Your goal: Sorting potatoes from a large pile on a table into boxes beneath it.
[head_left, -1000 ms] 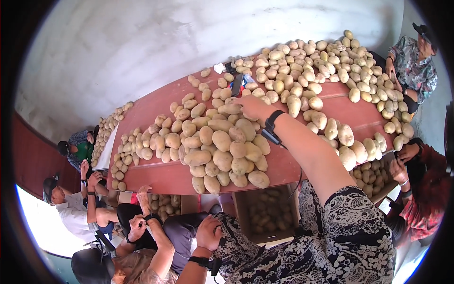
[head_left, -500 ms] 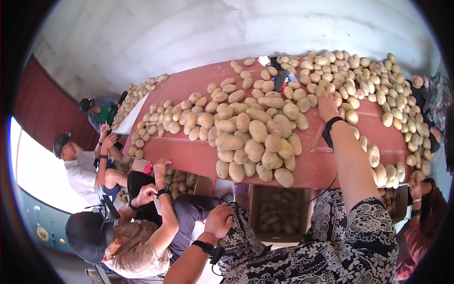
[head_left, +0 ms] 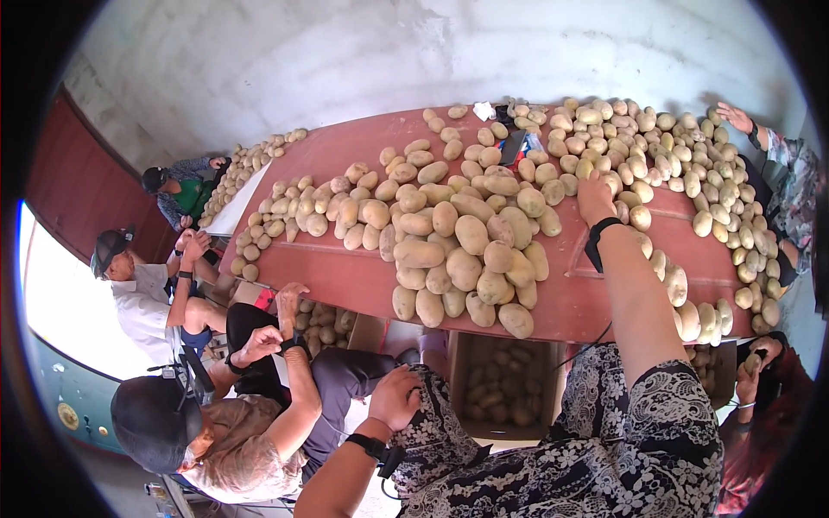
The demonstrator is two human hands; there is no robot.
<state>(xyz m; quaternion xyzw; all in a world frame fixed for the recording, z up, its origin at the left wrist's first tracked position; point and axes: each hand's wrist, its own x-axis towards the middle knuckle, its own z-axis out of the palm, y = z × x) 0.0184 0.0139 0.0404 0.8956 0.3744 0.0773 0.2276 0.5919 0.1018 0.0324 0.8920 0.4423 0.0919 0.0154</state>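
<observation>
Here the right hand (head_left: 596,198) is sitting, fingers half curled, at the near edge of the far-right potatoes (head_left: 661,167); whether it's gripping 1, I can't tell. The left hand (head_left: 395,397) is resting, loosely bent, on the patterned clothing (head_left: 553,475), its palm hidden. Just beside the right fingertips, a potato is lying lengthwise near to far; in the nearer heap on the red table (head_left: 345,281), 1 long potato (head_left: 418,253) is stretching left to right.

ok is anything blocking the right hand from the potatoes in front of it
Nothing visible does: the right hand is at the near edge of the potatoes on the red table, though whether it grips one is unclear.
</observation>
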